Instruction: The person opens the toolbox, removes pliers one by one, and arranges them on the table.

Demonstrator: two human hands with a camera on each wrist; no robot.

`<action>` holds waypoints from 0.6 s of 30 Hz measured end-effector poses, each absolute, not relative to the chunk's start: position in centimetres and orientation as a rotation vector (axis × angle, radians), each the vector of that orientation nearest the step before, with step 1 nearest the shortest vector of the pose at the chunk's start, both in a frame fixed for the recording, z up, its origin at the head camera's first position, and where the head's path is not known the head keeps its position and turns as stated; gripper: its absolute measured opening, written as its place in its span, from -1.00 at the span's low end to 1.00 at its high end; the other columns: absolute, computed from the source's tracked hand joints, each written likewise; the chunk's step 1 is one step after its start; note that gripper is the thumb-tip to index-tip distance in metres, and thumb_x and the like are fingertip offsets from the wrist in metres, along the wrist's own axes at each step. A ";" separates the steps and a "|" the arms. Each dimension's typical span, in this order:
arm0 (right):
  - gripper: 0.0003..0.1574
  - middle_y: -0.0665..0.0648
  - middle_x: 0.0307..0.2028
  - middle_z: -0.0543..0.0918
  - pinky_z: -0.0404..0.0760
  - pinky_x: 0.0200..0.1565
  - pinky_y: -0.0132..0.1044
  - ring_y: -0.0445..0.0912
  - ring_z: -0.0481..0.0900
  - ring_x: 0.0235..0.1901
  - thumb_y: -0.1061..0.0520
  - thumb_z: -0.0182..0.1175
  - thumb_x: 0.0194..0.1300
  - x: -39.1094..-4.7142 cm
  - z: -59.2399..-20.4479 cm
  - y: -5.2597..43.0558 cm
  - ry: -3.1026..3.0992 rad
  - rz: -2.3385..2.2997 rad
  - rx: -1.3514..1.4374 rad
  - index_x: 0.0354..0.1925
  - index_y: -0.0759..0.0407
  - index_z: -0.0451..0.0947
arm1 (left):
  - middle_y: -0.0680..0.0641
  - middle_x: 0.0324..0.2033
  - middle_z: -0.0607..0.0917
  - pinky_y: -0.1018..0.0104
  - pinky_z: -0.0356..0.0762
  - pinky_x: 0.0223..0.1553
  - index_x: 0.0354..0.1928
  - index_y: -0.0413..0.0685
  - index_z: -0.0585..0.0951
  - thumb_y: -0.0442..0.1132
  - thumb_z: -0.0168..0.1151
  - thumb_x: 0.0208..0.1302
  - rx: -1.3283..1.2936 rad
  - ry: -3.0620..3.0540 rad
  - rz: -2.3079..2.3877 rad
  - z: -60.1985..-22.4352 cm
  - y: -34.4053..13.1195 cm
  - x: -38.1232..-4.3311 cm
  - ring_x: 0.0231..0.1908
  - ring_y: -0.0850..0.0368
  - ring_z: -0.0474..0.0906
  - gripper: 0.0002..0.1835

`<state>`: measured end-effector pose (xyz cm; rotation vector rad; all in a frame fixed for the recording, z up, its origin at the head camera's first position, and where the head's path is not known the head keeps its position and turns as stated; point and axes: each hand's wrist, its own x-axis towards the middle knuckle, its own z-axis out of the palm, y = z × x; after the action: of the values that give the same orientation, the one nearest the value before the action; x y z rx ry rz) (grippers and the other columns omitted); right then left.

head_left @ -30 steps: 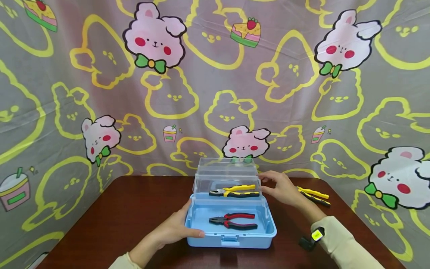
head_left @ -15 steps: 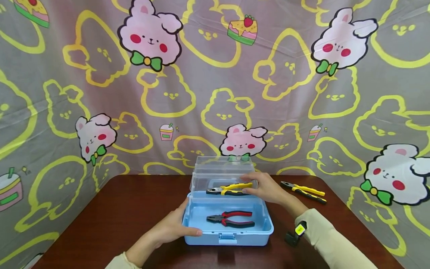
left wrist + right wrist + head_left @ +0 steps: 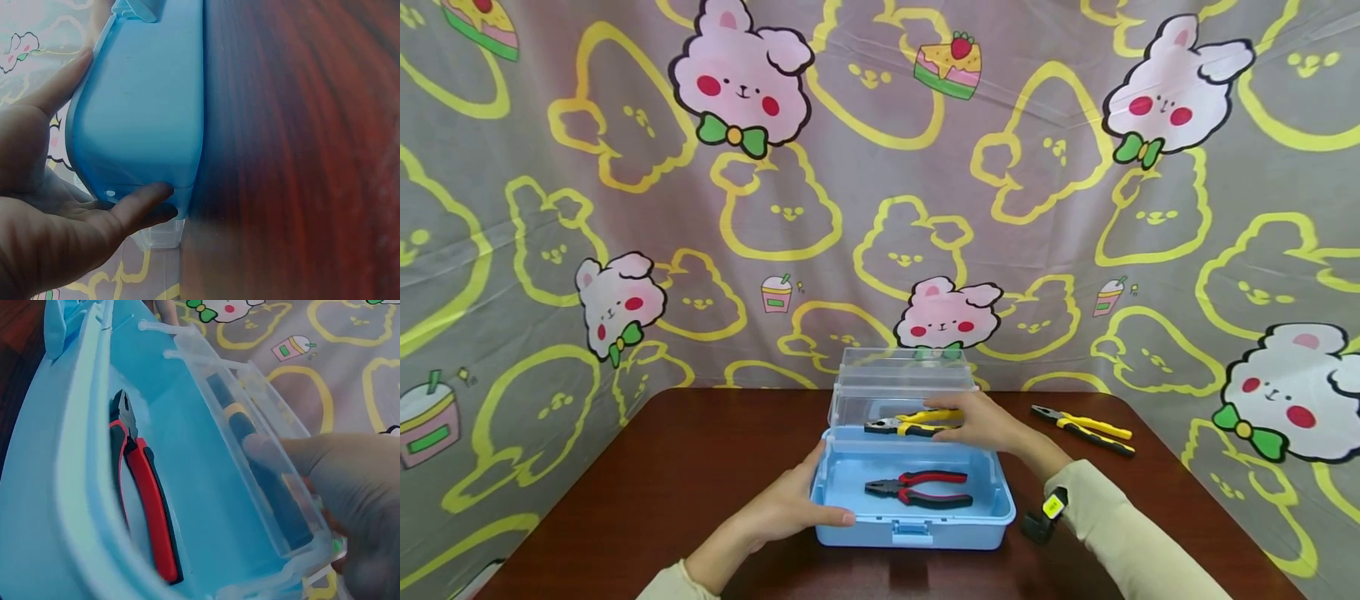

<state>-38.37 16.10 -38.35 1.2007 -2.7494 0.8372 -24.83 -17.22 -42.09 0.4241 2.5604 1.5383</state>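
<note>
Two hands meet the blue toolbox (image 3: 850, 537) before us on the brown table (image 3: 700, 450). We see the left hand (image 3: 786, 504) gripping its left side, thumb at the front rim, fingers bent round the wall. Over the handles of the yellow-and-black pliers (image 3: 891, 427), which lie in the clear tray (image 3: 850, 442), the right hand (image 3: 988, 423) is partly curled; we cannot tell whether it has hold of them. Red-and-black pliers (image 3: 897, 486) lie inside the toolbox, and we spot a second yellow-and-black pair (image 3: 1064, 418) on the table, to the right.

Blue box (image 3: 955, 535), pliers (image 3: 1093, 425) on table (image 3: 685, 467)
</note>
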 end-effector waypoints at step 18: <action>-0.43 0.01 0.10 0.71 0.58 0.06 -0.04 -0.06 0.61 0.04 -0.01 0.54 0.23 -38.8 -38.9 15.5 -2.779 0.913 1.129 0.20 0.03 0.71 | -0.32 0.48 0.26 -0.28 0.30 0.26 0.66 -0.13 -0.15 0.10 0.64 0.06 0.412 2.558 1.533 -42.1 -17.3 -24.9 0.26 -0.18 0.37 0.38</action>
<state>-38.81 15.55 -38.90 1.1286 -2.7792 0.9130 -24.87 -17.31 -42.12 0.4115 2.5579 1.5327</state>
